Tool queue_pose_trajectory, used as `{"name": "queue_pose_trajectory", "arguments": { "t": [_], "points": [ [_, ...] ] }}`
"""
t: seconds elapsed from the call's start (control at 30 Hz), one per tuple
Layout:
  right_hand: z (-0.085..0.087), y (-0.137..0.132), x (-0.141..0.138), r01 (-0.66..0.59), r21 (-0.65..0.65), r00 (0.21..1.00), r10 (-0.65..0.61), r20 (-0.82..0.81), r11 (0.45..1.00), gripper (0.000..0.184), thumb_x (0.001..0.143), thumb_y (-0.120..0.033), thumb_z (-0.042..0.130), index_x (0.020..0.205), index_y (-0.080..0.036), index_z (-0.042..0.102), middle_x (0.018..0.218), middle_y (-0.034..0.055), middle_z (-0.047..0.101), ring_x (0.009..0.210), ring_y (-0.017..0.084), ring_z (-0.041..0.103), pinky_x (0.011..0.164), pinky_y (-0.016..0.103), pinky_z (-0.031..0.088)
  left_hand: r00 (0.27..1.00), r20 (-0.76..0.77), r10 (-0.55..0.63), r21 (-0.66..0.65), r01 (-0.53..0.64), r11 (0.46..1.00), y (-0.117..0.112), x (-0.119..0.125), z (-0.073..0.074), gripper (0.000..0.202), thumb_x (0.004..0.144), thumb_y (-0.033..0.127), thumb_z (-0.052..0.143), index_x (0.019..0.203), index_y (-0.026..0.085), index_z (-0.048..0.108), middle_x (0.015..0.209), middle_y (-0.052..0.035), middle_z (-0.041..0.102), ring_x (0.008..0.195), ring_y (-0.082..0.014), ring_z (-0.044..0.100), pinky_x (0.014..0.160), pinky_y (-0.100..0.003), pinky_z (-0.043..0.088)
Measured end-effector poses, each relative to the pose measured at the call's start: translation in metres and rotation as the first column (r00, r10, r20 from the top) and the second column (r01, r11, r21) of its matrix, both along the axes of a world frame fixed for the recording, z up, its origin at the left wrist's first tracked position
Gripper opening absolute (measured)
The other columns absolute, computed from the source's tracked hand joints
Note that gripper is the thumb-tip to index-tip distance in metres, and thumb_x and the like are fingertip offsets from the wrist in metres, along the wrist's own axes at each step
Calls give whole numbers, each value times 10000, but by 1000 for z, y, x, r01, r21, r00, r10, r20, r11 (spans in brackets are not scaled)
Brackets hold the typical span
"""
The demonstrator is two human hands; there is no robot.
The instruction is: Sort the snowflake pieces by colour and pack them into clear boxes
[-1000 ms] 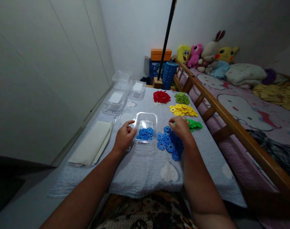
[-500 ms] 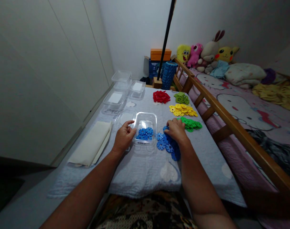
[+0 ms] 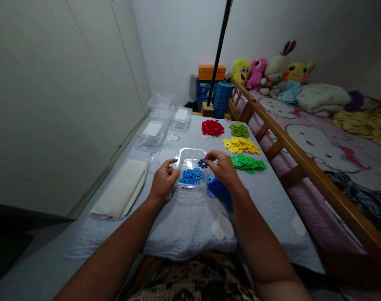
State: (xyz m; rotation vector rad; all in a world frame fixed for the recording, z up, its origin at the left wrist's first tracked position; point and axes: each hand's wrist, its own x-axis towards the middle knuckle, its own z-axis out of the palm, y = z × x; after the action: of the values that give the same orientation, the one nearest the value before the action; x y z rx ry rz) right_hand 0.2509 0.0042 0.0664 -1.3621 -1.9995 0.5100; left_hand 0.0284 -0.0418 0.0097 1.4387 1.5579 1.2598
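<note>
At the left wall of a clear plastic container (image 3: 193,149), my left hand (image 3: 163,179) rests with bent fingers, its thumb and index finger against the rim. Several blue notched discs (image 3: 191,176) lie in the near part of this container. My right hand (image 3: 222,168) pinches a single dark blue notched disc (image 3: 202,164) over the container's right side. Beneath my right wrist is a pile of more blue discs (image 3: 220,190) on the cloth, partly hidden by the forearm.
Green (image 3: 248,163), yellow (image 3: 241,145), light green (image 3: 239,129) and red (image 3: 212,128) piles line the right and back. Clear containers (image 3: 152,128) stand back left. A folded cream cloth (image 3: 120,190) lies left. A wooden bed rail (image 3: 280,137) borders the table.
My right hand has moved left from the blue pile to above the container, now with one blue disc between its fingertips. The left hand has stayed at the container.
</note>
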Motion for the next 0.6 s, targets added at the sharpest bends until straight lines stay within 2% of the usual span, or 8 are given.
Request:
{"name": "queue_pose_trajectory", "arguments": {
  "t": [0.17,0.33,0.5,0.6],
  "points": [
    [-7,-8,-32,-100,-55,959,111,261,993,136,910,-178,627,943,-232,747,936,40,752,1014,234,581,979,412,283,1000,-3,-11,-5,11,1000,-1,0,3,485,832,390,599,1235,123,628,564,102,393,523,-111,400,563,-242,326],
    [-12,-7,-40,-120,-75,903,140,406,990,211,951,-192,564,983,-243,767,955,70,755,1040,256,552,980,437,243,1000,-21,-6,-3,6,1000,-2,1,4,478,834,392,592,1226,123,631,555,104,386,521,-113,401,566,-244,329],
    [-12,-6,-41,-126,-85,885,151,441,988,221,953,-198,567,978,-238,782,994,90,764,1065,267,547,990,455,238,1000,-17,-3,-2,3,1000,-2,1,4,467,830,388,590,1216,129,635,549,100,397,525,-115,421,561,-241,326],
    [-9,-5,-35,-111,-70,917,129,378,991,234,948,-186,570,1012,-252,785,1042,80,768,1090,265,549,1001,446,257,1000,-12,-2,2,2,1000,-1,1,3,470,829,383,596,1222,128,635,550,99,399,526,-116,419,563,-241,326]
  ]
}}
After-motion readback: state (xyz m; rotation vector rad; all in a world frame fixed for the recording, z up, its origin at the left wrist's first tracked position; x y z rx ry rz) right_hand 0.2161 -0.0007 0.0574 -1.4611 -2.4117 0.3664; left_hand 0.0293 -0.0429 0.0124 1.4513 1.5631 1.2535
